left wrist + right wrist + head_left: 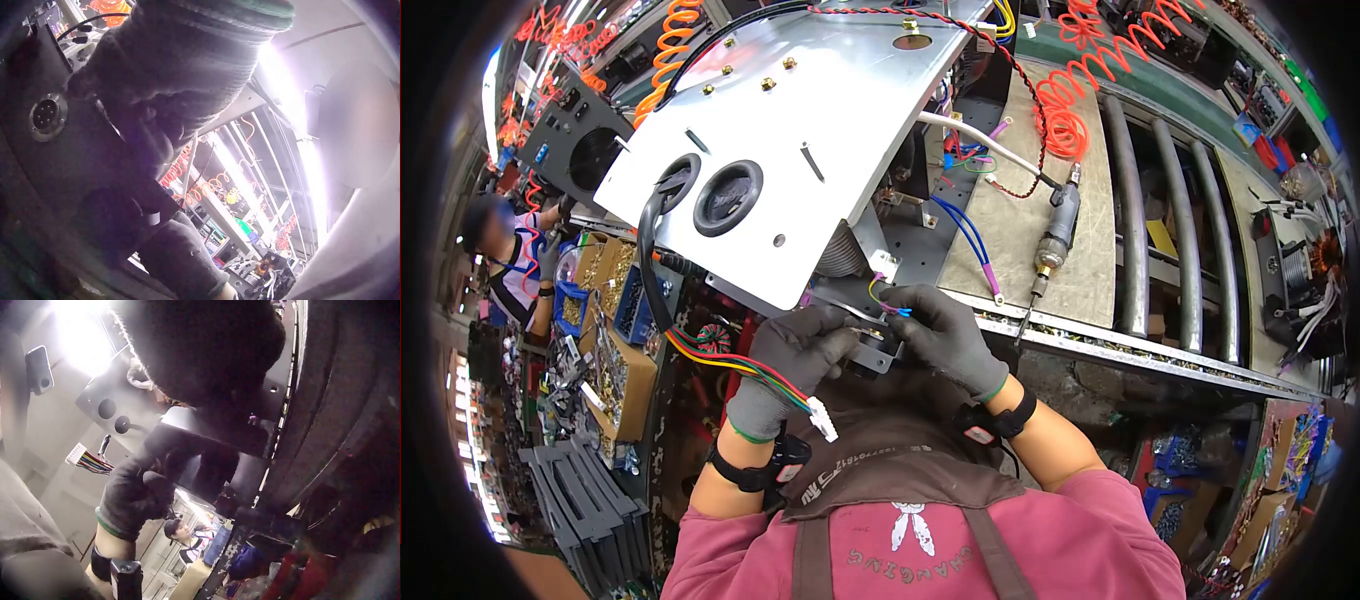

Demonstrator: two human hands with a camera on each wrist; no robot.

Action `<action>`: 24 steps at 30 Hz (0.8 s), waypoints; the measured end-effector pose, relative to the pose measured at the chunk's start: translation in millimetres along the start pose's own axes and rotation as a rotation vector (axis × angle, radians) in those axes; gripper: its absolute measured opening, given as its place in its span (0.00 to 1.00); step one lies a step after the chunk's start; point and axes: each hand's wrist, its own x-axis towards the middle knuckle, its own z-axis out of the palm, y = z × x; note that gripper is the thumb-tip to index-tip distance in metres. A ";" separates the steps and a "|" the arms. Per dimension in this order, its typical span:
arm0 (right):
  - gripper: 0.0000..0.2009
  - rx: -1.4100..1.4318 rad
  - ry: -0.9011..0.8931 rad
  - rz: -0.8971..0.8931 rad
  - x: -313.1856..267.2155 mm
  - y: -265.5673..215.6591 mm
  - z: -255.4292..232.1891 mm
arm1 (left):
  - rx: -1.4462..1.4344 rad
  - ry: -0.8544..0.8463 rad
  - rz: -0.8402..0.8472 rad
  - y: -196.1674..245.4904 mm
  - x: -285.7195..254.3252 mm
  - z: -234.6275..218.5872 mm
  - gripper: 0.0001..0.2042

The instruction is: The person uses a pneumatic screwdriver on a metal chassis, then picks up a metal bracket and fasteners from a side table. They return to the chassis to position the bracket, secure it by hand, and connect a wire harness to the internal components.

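Note:
A small dark metal bracket (878, 356) sits between the two gloved hands, at the front edge of a machine with a pale metal panel (730, 140). My left hand (793, 357) grips the bracket's left side, thumb and fingertips at its edge. From the right, my right hand (952, 342) pinches thin wires with blue terminals (898, 311) just above the bracket. In the right wrist view the left hand (134, 494) shows at the dark part, whose far side is hidden. A bundle of coloured wires with a white connector (822, 419) hangs over the left wrist.
A screwdriver-like power tool (1056, 235) on a coiled red hose lies on the board (1090, 270) at right, beside metal rollers (1175, 235). Cardboard bins (635, 375) of small parts and stacked grey brackets (585, 500) stand at left. Another person (515, 265) is at far left.

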 end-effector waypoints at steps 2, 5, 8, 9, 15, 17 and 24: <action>0.14 -0.047 -0.007 -0.028 -0.6 -4.3 -0.9 | 0.084 0.008 0.175 -10.8 5.4 -4.6 0.09; 0.14 -0.047 -0.048 -0.067 0.5 -6.9 -1.9 | 0.182 0.062 0.333 -12.5 5.2 -4.0 0.08; 0.13 0.157 -0.070 0.181 -2.2 -6.8 -0.5 | 0.256 0.113 0.393 -11.5 5.9 0.2 0.09; 0.13 0.172 -0.066 0.192 -2.8 -7.1 -0.1 | 0.317 0.121 0.469 -11.7 6.4 1.8 0.09; 0.13 0.181 -0.012 0.173 -6.6 -14.2 5.5 | 0.367 0.145 0.488 -8.0 7.4 11.6 0.09; 0.13 0.224 0.004 0.206 -7.1 -14.1 5.4 | 0.259 0.169 0.428 -15.4 7.6 18.7 0.07; 0.13 0.209 -0.098 0.200 -4.7 -8.8 -4.2 | 0.381 0.134 0.384 -13.4 15.9 7.2 0.08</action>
